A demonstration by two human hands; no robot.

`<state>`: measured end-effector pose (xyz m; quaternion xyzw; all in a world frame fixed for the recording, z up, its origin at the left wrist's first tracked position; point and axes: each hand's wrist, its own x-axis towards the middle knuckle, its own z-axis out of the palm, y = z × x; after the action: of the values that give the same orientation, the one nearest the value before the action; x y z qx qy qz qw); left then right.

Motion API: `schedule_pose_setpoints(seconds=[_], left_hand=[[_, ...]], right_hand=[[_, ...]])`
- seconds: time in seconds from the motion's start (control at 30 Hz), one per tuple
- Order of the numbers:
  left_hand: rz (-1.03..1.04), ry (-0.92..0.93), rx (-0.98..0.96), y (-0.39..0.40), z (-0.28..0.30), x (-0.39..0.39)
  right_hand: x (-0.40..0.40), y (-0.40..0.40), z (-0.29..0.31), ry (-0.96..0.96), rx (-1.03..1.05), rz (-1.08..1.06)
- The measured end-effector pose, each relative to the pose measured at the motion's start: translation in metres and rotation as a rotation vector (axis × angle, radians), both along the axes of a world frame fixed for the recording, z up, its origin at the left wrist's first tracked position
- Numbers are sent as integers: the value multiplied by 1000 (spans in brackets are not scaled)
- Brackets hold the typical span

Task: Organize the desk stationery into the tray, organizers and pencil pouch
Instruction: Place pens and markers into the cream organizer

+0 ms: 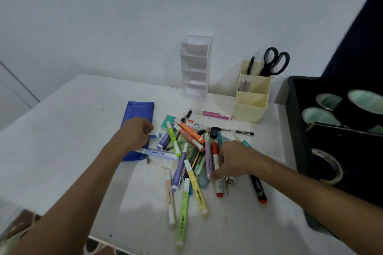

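The right hand's fingers [215, 174] were curled down into a heap of pens, pinching the lower end of a slim lilac highlighter with a white cap [208, 157], seemingly to lift it clear of the pile. The right hand [234, 161] lay over a red-bodied marker [216, 163] beside it. The left hand's fingers [148, 128] were bent together at the near edge of a flat blue fabric pencil pouch [137, 114], apparently clamped on its opening to hold it ready; whether they gripped the zip could not be told. The left hand [134, 132] rested on the pouch, just left of the heap. Behind the heap on the white desk [72, 151] stood a cream plastic pen organizer with compartments [251, 101], holding black-handled scissors [273, 62], and a tall clear tiered organizer [195, 68], empty as far as could be seen. A black tray [296, 130] on the right held rolls of tape. Most stationery remained loose, so sorting looked early.
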<state>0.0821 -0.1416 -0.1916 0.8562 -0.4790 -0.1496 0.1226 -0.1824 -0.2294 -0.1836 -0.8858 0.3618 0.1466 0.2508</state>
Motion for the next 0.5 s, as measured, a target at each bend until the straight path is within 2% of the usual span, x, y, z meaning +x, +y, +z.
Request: schedule_pose_setpoints(seconds=[0.1,0.3,0.5], left_hand=[[-18,-9,17,7,-2,1],[23,-35,1,15,-6,3],[72,-78,-7,18,-5,7]], right_hand=[[1,1,-1,62,15,-10],[1,3,-4,66,42,-39],[0,-4,-3,-25,36,-132]])
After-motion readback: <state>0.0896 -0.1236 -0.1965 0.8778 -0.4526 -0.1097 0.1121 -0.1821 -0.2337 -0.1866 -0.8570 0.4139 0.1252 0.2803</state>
